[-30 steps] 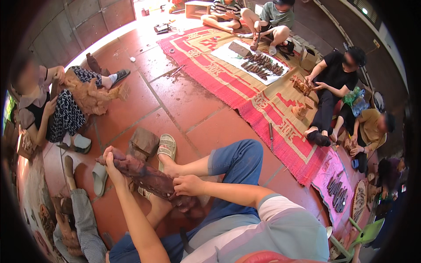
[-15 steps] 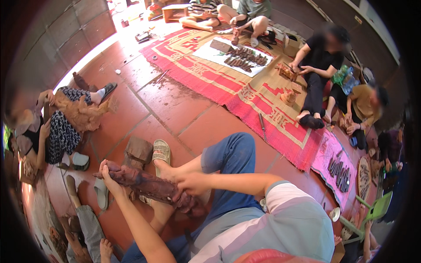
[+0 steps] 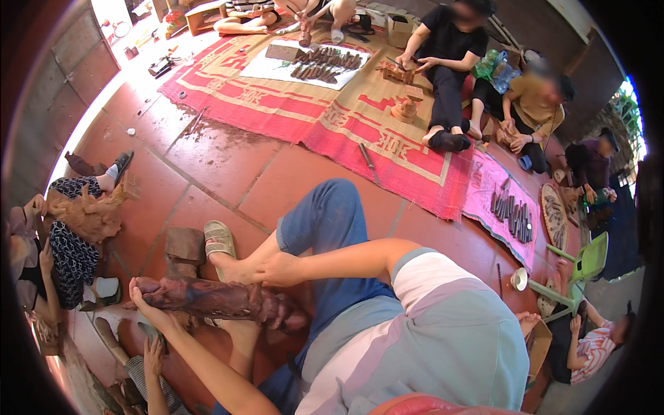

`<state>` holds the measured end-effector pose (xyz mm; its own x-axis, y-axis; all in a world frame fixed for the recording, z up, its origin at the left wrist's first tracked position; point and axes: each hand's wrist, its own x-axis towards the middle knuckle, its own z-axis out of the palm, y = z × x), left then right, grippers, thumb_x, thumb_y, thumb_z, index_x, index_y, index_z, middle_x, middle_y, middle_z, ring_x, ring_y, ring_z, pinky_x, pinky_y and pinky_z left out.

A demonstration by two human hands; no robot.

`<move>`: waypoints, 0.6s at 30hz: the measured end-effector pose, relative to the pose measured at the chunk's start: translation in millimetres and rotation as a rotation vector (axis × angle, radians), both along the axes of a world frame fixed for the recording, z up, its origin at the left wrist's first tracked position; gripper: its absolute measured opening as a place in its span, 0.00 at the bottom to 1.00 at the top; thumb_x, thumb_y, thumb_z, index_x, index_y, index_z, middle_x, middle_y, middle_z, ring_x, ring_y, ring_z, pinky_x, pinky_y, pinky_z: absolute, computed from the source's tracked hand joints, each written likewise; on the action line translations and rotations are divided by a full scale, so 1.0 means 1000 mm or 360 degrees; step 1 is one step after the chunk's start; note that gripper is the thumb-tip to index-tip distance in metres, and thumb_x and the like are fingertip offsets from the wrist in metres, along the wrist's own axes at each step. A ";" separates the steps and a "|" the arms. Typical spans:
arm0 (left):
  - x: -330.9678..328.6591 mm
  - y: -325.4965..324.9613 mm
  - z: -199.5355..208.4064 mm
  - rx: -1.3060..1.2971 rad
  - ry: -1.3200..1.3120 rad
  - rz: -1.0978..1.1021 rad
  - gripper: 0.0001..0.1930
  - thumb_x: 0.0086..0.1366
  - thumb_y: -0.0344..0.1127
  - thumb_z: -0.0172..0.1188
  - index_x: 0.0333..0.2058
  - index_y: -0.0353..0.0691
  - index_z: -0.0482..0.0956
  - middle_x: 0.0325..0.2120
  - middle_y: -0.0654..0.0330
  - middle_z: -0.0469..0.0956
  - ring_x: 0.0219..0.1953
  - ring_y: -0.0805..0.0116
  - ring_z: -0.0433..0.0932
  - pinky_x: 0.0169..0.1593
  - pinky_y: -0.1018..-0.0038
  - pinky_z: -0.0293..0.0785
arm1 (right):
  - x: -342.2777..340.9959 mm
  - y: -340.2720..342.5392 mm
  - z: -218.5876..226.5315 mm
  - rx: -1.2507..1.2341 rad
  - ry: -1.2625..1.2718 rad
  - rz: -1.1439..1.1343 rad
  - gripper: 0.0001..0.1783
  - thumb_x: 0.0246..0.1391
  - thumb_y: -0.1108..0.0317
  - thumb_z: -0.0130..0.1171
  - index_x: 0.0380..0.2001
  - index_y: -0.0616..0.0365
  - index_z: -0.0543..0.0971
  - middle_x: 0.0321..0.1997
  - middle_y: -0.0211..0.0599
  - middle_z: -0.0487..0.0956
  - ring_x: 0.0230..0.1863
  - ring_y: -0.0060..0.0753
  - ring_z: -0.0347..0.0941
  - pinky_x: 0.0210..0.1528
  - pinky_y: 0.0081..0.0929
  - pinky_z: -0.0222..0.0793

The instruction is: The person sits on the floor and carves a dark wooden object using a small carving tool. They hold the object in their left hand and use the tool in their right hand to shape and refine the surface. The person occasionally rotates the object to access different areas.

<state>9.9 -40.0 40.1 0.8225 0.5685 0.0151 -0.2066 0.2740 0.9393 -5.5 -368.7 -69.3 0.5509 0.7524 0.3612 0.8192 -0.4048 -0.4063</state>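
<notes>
A dark reddish-brown wood carving (image 3: 214, 297) lies crosswise before me, its knobbly carved end to the right by my knee. My left hand (image 3: 151, 312) grips its left end from the near side. Just beyond the carving's upper edge, close to my ankle, is my right hand (image 3: 280, 269). Its fingers are curled; whatever they may hold is hidden. A rough brown wood block (image 3: 185, 245) stands on the floor beside my sandal (image 3: 219, 238), partly behind the carving.
A red patterned mat (image 3: 277, 124) spreads ahead, with dark tools on a white sheet (image 3: 252, 66). More tools lie on a pink cloth (image 3: 477, 190) at right, near a green chair (image 3: 588, 259). Several people sit around; one at left has a pale wood carving (image 3: 86, 214).
My right hand has moved off the carving's right part toward my ankle. The carving lies more level. The view has swung to the right, so the surroundings appear shifted left.
</notes>
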 end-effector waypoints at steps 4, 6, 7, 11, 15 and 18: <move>-0.002 -0.005 0.004 0.0013 -0.0003 -0.0009 0.25 0.65 0.49 0.51 0.55 0.42 0.67 0.47 0.57 0.66 0.48 0.61 0.70 0.52 0.65 0.70 | 0.005 -0.004 0.008 -0.0141 -0.0072 0.0073 0.11 0.54 0.60 0.54 0.42 0.37 0.75 0.29 0.32 0.74 0.30 0.37 0.76 0.26 0.34 0.72; -0.003 -0.002 0.003 0.0028 -0.0018 -0.0022 0.25 0.65 0.49 0.51 0.55 0.42 0.67 0.48 0.57 0.66 0.48 0.61 0.71 0.52 0.65 0.70 | 0.001 -0.010 0.013 -0.0123 -0.0119 0.0156 0.11 0.54 0.61 0.53 0.41 0.36 0.75 0.30 0.31 0.74 0.30 0.36 0.76 0.26 0.32 0.72; -0.004 0.000 0.001 0.0025 -0.0029 -0.0026 0.24 0.65 0.49 0.50 0.55 0.42 0.67 0.48 0.57 0.65 0.48 0.61 0.71 0.52 0.65 0.70 | 0.000 -0.010 0.015 -0.0116 -0.0146 0.0204 0.11 0.54 0.61 0.53 0.41 0.35 0.75 0.30 0.31 0.74 0.30 0.36 0.76 0.26 0.31 0.72; -0.004 0.005 -0.003 0.0033 0.0011 -0.0009 0.24 0.66 0.48 0.50 0.56 0.42 0.67 0.49 0.57 0.65 0.47 0.62 0.73 0.51 0.66 0.71 | -0.012 0.009 0.002 -0.0144 -0.0222 0.0342 0.13 0.53 0.62 0.51 0.42 0.32 0.76 0.32 0.29 0.74 0.29 0.34 0.76 0.25 0.30 0.72; -0.001 0.007 -0.005 0.0038 -0.0048 -0.0062 0.21 0.66 0.46 0.50 0.53 0.41 0.69 0.47 0.60 0.68 0.47 0.66 0.72 0.51 0.70 0.70 | -0.011 0.036 -0.009 -0.0086 -0.0242 0.0377 0.13 0.53 0.59 0.51 0.42 0.30 0.78 0.31 0.30 0.73 0.29 0.33 0.76 0.26 0.30 0.72; -0.005 -0.003 0.004 0.0007 -0.0116 -0.0051 0.17 0.66 0.43 0.51 0.49 0.40 0.72 0.41 0.62 0.71 0.46 0.70 0.71 0.51 0.72 0.68 | 0.005 0.002 0.004 -0.0133 -0.0182 0.0430 0.12 0.54 0.57 0.52 0.41 0.30 0.79 0.30 0.31 0.74 0.29 0.34 0.77 0.26 0.31 0.73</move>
<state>4.9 -43.4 43.8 0.8369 0.5418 0.0779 -0.2657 0.2776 0.9232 -0.9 -366.5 -65.5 0.2859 0.8960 0.3397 0.9403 -0.1940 -0.2797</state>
